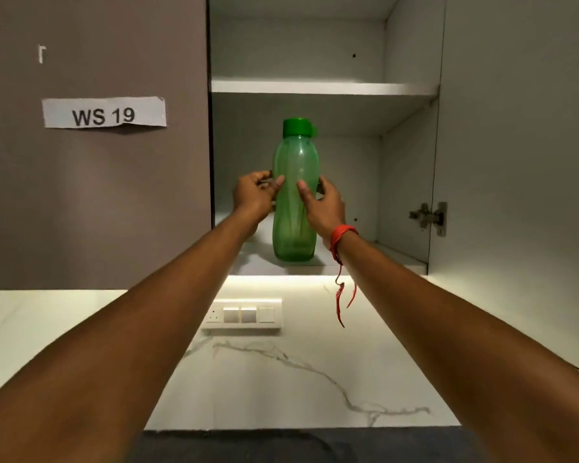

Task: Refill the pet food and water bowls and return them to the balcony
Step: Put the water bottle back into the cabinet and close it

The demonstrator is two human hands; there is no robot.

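While you reach up into the open cupboard (298, 51) at frame centre, your left hand (254, 192) and right hand (321, 205) curl round the green bottle (295, 155), thumbs on its front, bottle upright on the lower shelf (351, 262), WS 19 label (104, 113) upper left

water bottle (296, 155): translucent green plastic, smooth | cap (296, 127): opaque plastic | shelf (325, 88): matt white | label (104, 113): paper | hinge (430, 217): metal | backsplash (281, 379): glossy, marble look

Fingers of left hand (254, 195) and right hand (323, 208) partly hidden behind green bottle (296, 155). Forearms cut by lower edge.
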